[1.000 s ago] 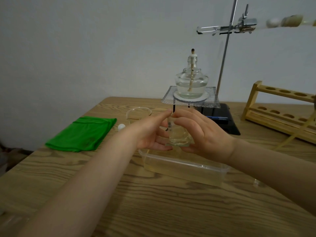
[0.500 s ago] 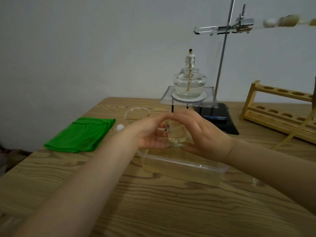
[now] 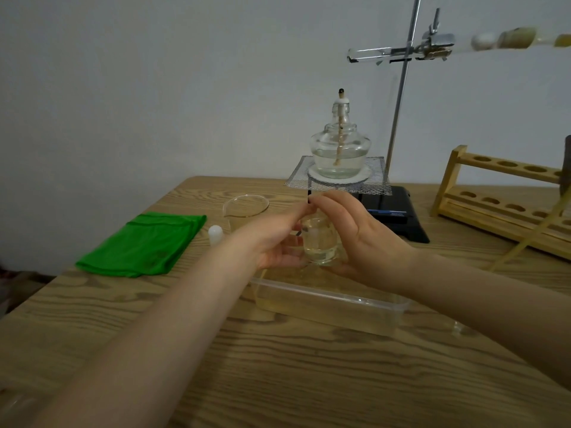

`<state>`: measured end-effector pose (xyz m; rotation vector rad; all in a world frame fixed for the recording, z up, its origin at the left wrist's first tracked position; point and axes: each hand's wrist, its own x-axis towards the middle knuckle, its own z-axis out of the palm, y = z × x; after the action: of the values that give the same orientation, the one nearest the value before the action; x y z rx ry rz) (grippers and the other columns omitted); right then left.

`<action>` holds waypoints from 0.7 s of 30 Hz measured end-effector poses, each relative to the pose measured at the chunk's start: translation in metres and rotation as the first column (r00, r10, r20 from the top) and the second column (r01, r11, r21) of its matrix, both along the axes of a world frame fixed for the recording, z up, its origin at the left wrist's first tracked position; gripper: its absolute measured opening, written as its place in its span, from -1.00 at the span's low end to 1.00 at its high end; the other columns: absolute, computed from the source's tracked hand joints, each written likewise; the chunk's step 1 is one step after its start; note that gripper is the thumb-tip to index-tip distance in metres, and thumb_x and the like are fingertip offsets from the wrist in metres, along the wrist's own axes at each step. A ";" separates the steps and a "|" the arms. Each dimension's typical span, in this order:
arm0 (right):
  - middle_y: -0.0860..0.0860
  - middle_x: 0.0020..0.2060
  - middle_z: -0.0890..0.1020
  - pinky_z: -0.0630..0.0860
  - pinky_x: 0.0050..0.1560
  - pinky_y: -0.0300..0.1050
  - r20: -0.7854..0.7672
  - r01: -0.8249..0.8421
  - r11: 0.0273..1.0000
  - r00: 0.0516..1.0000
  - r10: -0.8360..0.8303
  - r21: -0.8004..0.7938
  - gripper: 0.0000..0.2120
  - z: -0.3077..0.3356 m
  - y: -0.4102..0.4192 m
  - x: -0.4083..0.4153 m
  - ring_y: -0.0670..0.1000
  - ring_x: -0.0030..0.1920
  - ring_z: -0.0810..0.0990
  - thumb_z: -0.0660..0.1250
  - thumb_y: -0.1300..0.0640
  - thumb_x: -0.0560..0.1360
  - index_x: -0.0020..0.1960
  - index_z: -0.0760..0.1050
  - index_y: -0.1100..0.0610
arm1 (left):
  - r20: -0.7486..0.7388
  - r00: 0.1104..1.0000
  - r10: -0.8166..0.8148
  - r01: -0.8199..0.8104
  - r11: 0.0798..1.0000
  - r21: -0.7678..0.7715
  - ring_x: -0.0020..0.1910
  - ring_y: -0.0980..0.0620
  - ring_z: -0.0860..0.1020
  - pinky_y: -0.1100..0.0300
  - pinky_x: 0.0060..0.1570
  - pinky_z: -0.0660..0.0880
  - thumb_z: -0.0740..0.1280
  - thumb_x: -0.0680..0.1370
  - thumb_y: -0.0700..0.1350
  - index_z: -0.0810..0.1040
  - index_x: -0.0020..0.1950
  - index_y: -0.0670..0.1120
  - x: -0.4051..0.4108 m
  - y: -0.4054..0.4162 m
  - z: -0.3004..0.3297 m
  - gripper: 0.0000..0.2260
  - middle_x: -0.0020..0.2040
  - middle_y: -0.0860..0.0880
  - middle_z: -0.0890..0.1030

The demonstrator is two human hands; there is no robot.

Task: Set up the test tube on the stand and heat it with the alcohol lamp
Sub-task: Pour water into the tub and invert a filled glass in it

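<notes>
A test tube [image 3: 367, 54] lies horizontally in the clamp [image 3: 432, 46] of the metal stand [image 3: 400, 97], with a stopper and yellowish hose [image 3: 519, 38] at its right end. Below it the uncapped glass alcohol lamp [image 3: 340, 149] sits on a wire gauze [image 3: 377, 183]. Between me and the lamp, a small clear glass bottle [image 3: 319, 242] holding liquid is cupped from both sides over a plastic tub [image 3: 327, 301]. My left hand [image 3: 275, 239] and my right hand [image 3: 361, 239] are both closed around it.
A glass beaker [image 3: 245, 208] and a white lamp cap [image 3: 215, 233] stand left of my hands. A folded green cloth [image 3: 145, 242] lies at the table's left. A wooden test tube rack [image 3: 506, 199] stands at the right, with the hose trailing past it.
Both hands have raised the small bottle slightly above the tub. The view has shifted a little.
</notes>
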<state>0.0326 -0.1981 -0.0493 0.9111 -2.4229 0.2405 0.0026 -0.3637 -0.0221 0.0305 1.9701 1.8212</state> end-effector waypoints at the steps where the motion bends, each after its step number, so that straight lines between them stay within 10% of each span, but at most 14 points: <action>1: 0.24 0.33 0.32 0.37 0.35 -0.02 0.026 0.026 0.999 0.999 -0.025 -0.029 0.06 0.000 0.000 0.000 0.21 0.34 0.37 0.63 0.05 0.18 0.47 0.06 0.18 | 0.008 1.000 0.004 -0.004 1.000 0.001 -0.33 0.00 0.57 0.19 -0.38 0.59 0.30 0.51 0.13 0.49 -0.10 -0.10 0.000 0.001 0.000 -0.71 -0.15 -0.09 0.54; 13: 0.07 0.31 0.28 0.31 0.19 -0.24 0.361 0.377 0.923 0.873 -0.327 -0.074 0.03 0.013 -0.008 0.017 0.02 0.27 0.37 0.53 -0.10 0.29 0.51 -0.06 0.09 | -0.004 1.000 -0.001 0.001 1.000 -0.012 -0.31 0.00 0.57 0.14 -0.25 0.57 0.29 0.51 0.11 0.50 -0.16 -0.09 -0.004 0.001 -0.001 -0.74 -0.28 -0.04 0.58; 21: 0.15 0.04 0.62 0.60 -0.09 -0.08 0.881 0.586 0.761 0.471 -0.038 -0.280 -0.23 0.026 -0.004 0.008 0.05 -0.10 0.64 0.48 0.35 0.31 0.43 0.22 0.25 | -0.006 1.000 0.000 0.000 0.999 -0.043 -0.32 0.01 0.57 0.17 -0.34 0.56 0.29 0.51 0.10 0.52 -0.09 -0.08 -0.003 0.001 -0.002 -0.76 -0.23 -0.06 0.58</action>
<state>0.0409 -0.2021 -0.0228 -0.0661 -2.9943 1.4721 -0.0005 -0.3631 -0.0240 0.0222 2.0125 1.7803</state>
